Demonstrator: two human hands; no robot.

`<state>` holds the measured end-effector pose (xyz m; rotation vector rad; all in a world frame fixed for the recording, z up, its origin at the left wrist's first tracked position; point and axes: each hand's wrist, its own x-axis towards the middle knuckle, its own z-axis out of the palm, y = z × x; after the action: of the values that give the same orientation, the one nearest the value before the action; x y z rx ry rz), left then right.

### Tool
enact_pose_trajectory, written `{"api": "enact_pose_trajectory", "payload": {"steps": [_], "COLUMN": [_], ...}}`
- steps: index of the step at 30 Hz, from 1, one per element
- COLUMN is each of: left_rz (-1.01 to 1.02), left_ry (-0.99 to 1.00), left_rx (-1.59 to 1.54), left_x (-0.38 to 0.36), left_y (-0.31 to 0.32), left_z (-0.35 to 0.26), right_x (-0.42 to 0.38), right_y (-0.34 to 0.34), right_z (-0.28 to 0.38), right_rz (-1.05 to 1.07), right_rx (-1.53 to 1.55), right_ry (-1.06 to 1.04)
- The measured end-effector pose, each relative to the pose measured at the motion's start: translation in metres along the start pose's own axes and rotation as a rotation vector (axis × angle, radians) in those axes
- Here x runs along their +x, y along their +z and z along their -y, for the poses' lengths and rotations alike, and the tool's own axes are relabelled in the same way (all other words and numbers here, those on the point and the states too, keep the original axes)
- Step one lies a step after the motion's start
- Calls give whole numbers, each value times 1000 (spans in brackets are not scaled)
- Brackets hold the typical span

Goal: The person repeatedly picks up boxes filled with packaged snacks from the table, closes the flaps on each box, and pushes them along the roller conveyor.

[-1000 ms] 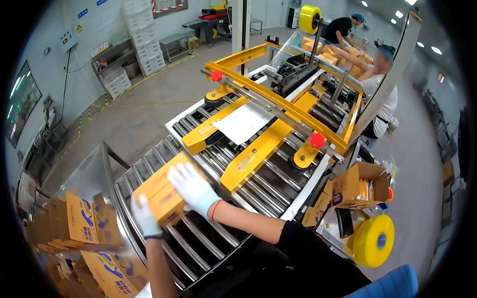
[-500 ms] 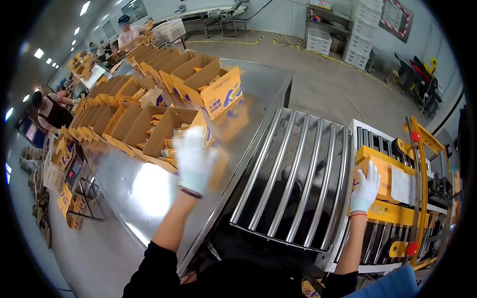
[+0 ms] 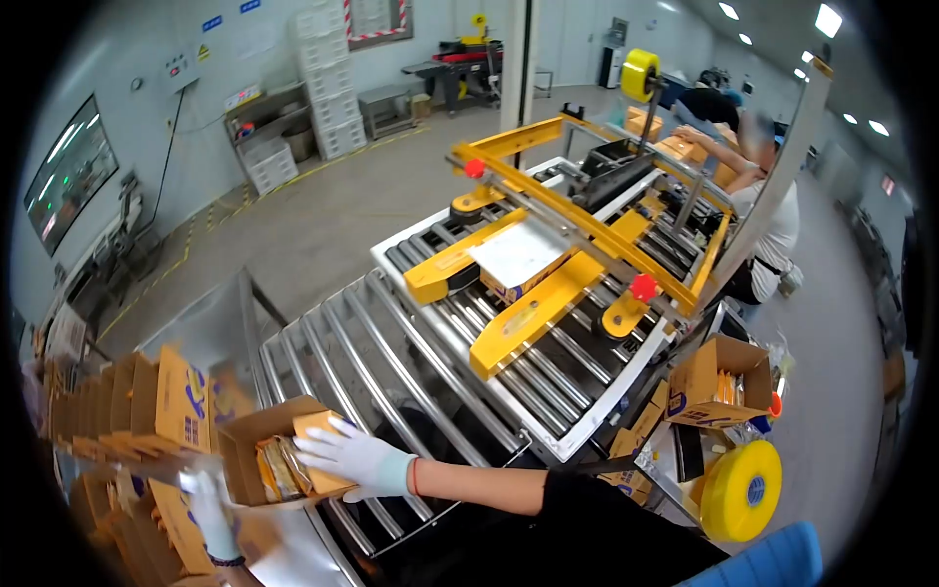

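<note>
the right hand [image 3: 354, 456], gloved, lies with fingers spread flat on one yellow flap of an open box [image 3: 279, 455], pressing it down rather than pinching it; the box sits at the near left end of the roller conveyor [image 3: 411, 377], its top not yet closed and packets showing inside. the left hand [image 3: 210, 509], also gloved, is blurred just left of the box and below it; i cannot tell whether it grips anything or how its fingers stand. further left of the conveyor a row of open boxes [image 3: 147, 411] waits on a steel table, unsealed. judging by this, the folding of this box has only begun: one flap is going down, the others are up, and it has the whole run of rollers ahead of it. at the far end of the conveyor a closed box [image 3: 518, 259] sits inside the yellow taping machine [image 3: 577, 230]. right of the conveyor lie a tape roll [image 3: 738, 489] and a small open carton [image 3: 719, 382]. beyond the machine another person [image 3: 763, 210] works.
</note>
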<state>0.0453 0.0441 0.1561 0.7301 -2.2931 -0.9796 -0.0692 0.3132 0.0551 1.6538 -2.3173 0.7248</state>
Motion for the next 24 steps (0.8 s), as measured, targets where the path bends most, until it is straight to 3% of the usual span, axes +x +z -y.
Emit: {"api": "enact_pose_trajectory", "payload": {"steps": [1, 2, 4, 5, 6, 7, 8, 9, 10, 11, 12, 13, 14, 16, 18, 20, 22, 24], "left_rz": [407, 808, 685, 685, 494, 293, 255, 154, 54, 52, -53, -155, -152, 396, 458, 581, 651, 521], "left_ry": [126, 255, 160, 164, 351, 530, 459, 530, 599, 601, 410, 217, 215, -195, -181, -138, -120, -120], "left_rx": [17, 41, 91, 82, 136, 190, 217, 264, 311, 311, 208, 107, 116, -767, -757, -763, -772, -685], "left_x": [8, 16, 14, 17, 24, 27, 21, 24, 27, 29, 31, 31, 35, 42, 33, 25, 26, 41], "left_y": [10, 19, 37, 51, 76, 90, 102, 107, 114, 120, 124, 123, 116, 99, 99, 109, 130, 177], "left_z": [38, 56, 36, 43, 58, 51, 45, 49, 60, 74, 93, 110, 126, 148, 127, 94, 80, 80], "right_x": [1, -4, -2, -3, 4, 15, 27, 33, 39, 46, 51, 54, 55, 44, 9, -3, -19, -26], "right_y": [-1, 1, -2, -2, -13, -25, -29, -1, -18, -33, -48, -52, -48, -21, 22, 62, -8, -48], "right_z": [-5, -11, -16, -17, -22, -30, -35, -51, -49, -46, -37, -29, -23, -4, 2, -18, -38, -66], "right_rz": [103, 49, 49, 9, 9, 141, 269, -2, -6, -78, -147, -141, -141, -19, -82, -207, 12, 112], "right_rx": [42, 105, 395, 604, 591, 608, 624, 342, 337, 102, -126, -106, -95, -80, 21, -265, -76, -190], "right_ry": [4, -88, -99, 49, 45, 163, 282, -36, -39, -42, -45, 46, 48, 160, 110, 43, 90, 198]}}
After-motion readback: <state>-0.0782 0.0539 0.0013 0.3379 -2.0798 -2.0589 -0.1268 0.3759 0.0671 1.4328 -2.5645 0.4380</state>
